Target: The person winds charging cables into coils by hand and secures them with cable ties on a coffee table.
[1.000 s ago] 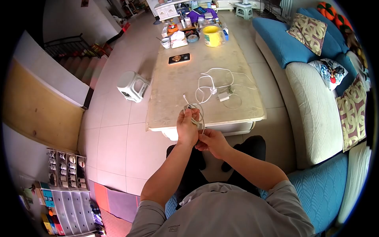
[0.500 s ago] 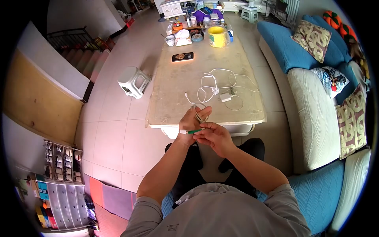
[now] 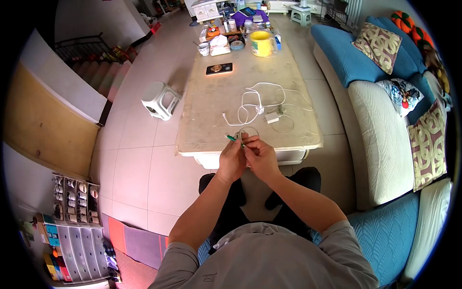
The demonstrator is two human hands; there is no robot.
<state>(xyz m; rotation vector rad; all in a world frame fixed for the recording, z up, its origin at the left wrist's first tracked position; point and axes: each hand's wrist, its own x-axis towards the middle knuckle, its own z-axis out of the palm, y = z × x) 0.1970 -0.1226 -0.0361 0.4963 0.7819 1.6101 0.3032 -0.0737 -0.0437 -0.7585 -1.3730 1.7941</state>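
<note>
Over the near edge of the table, my left hand (image 3: 232,162) and my right hand (image 3: 263,156) meet with closed fingers on a small coiled cable (image 3: 231,137). It has a green section near a white end, which sticks out to the left above my left hand. A thin pale loop of it rises above my fingertips; the rest is hidden in my grip. Beyond my hands, a tangled white cable (image 3: 244,107) lies on the table, beside a white charger plug (image 3: 272,117) with a thin cord.
On the table (image 3: 207,111) lies a black phone (image 3: 219,69). Toward the far end stand a yellow tub (image 3: 262,44), a tissue pack (image 3: 220,45), a cup (image 3: 203,49) and various bottles. A white stool (image 3: 161,100) is at the left, a blue sofa (image 3: 339,53) at the right.
Both hands have moved slightly forward and come together. My left hand, formerly palm up with fingers extended, has closed on the cable. The green section now points up and left.
</note>
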